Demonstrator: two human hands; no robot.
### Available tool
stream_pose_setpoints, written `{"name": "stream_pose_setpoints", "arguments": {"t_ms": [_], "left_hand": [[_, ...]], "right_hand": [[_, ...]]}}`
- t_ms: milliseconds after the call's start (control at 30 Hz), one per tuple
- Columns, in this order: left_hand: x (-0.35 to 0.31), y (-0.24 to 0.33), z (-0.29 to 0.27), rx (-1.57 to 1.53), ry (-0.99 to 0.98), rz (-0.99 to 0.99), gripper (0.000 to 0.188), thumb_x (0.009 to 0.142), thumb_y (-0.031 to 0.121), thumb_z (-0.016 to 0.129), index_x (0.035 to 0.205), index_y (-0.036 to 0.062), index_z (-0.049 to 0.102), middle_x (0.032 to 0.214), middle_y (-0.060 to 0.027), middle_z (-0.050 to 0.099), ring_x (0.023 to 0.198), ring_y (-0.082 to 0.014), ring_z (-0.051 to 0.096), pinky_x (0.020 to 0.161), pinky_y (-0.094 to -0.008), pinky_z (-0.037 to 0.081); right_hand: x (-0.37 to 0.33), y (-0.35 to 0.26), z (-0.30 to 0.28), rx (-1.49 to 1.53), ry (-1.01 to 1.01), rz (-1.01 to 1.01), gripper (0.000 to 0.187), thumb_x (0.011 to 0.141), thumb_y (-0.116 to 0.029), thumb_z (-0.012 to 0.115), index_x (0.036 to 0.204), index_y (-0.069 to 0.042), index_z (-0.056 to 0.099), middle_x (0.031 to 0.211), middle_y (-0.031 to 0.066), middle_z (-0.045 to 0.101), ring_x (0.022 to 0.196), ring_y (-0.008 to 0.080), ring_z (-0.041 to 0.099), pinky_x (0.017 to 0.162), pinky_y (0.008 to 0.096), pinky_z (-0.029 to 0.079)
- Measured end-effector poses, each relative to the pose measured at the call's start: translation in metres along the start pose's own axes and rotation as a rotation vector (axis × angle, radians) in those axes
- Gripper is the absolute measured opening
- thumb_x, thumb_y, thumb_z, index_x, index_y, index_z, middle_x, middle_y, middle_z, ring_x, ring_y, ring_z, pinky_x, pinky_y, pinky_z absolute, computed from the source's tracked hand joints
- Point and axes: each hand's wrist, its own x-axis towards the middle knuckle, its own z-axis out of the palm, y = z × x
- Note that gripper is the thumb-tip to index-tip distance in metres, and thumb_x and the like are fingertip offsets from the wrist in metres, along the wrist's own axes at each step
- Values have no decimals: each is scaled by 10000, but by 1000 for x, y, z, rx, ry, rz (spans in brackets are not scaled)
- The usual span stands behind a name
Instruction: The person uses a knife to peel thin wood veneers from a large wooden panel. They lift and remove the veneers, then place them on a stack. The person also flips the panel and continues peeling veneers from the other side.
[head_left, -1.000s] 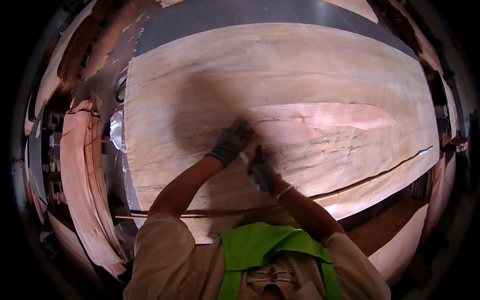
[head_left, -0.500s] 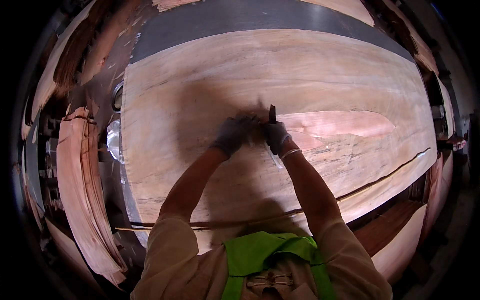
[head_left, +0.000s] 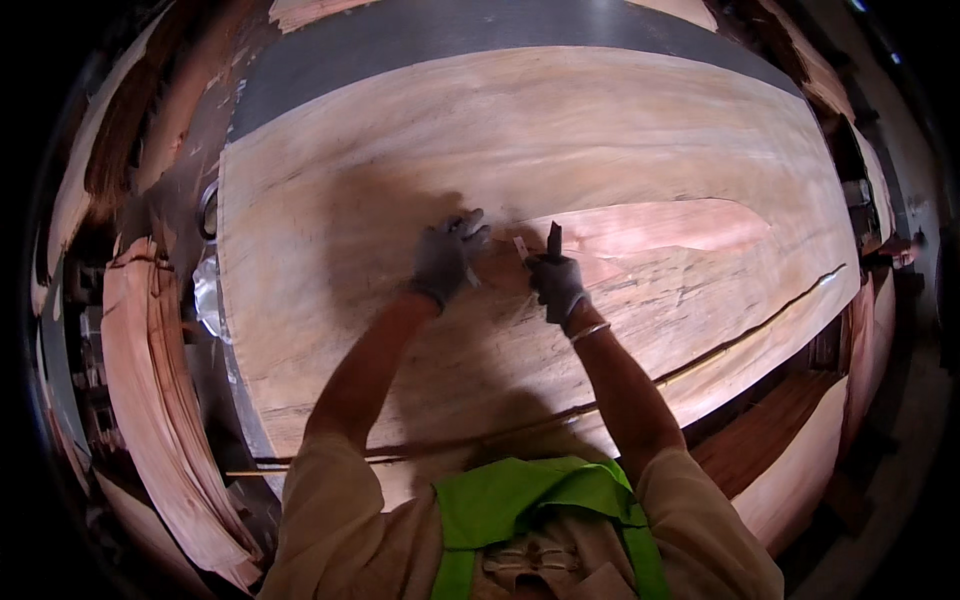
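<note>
My left hand [head_left: 443,262], in a grey glove, is just above the large pale veneer sheet [head_left: 400,130]. Its fingers are partly stretched and apart. A small whitish sliver [head_left: 472,278] shows at its edge; whether the hand touches it I cannot tell. My right hand [head_left: 560,284], gloved too, is closed around a dark, flat-handled tool [head_left: 555,238] that points away from me; its exact kind is unclear. A narrow pale strip [head_left: 520,246] sticks up beside that fist. Right of the hands, a long pinkish veneer patch [head_left: 660,228] lies on the sheet.
A long thin stick [head_left: 740,341] lies across the sheet's near side. Stacked veneer strips [head_left: 150,370] stand at the left, near a shiny crumpled piece [head_left: 207,295] and a dark ring [head_left: 208,210]. More veneer [head_left: 790,480] is at the lower right. Dark tabletop [head_left: 440,40] shows beyond the sheet.
My hands, close together before, have moved apart. The left one has drawn away to the left and its fingers have spread. My right hand still grips the dark tool. The whole view has shifted slightly.
</note>
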Motion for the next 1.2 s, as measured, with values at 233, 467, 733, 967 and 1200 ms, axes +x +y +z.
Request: {"name": "stream_pose_setpoints", "arguments": {"t_ms": [233,467,733,967,1200], "left_hand": [[14,57,26,-87,-4,200,431,754,116,535,1184,97,531,1192,-74,519,1023,-242,521,832,-390,436],[6,59,34,-31,-4,178,411,768,126,519,1178,120,553,1278,-107,466,1106,-296,476,907,-401,415],[50,102,-2,15,29,149,389,778,131,465,1151,125,574,1237,-116,486,1070,-291,485,818,-449,418],[92,165,54,-80,-205,299,478,810,39,421,1278,123,465,1312,-96,452,1035,-294,521,802,-442,446],[95,164,53,-29,-170,479,373,828,203,484,1190,245,561,1279,-99,424,1072,-282,462,773,-428,419]], "right_hand": [[6,-10,-19,18,34,127,153,801,-202,637,824,-52,618,529,-1,487,384,117,426,345,269,332],[-77,35,9,309,-42,209,146,814,-223,602,784,-84,572,559,22,494,383,138,439,349,295,380],[-63,3,-105,103,174,-56,417,859,-179,579,1264,-112,508,581,-27,484,413,70,419,339,222,350],[-22,6,-150,88,294,-2,376,813,-158,644,1176,-96,574,527,-4,478,371,97,398,337,267,325],[-51,25,-170,-70,221,-10,673,810,-157,628,1395,-288,321,544,8,521,379,89,409,343,258,335]]}}
